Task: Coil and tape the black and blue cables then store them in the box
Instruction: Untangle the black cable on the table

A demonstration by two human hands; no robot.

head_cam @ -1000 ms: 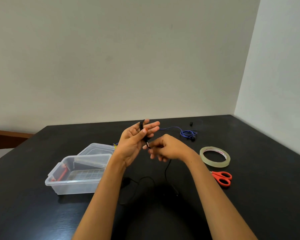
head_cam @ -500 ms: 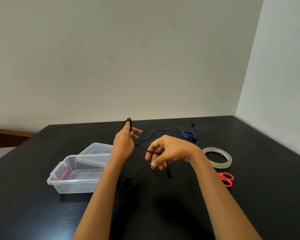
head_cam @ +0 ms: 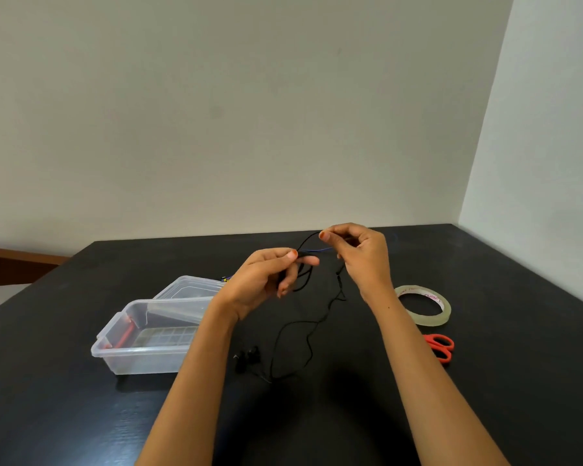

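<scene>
Matte black worktop (head_cam: pixel 81 415) in a corner of off-white walls (head_cam: pixel 249 129); left hand (head_cam: pixel 256 280) and right hand (head_cam: pixel 360 257) pinch a thin black cable (head_cam: pixel 327 309).

Holding a thin black earphone cable (head_cam: pixel 318 321) above the counter (head_cam: pixel 485 381), slack trailing beside a clear open plastic box (head_cam: pixel 142 361), thin blue cable (head_cam: pixel 315 251) behind.
</scene>
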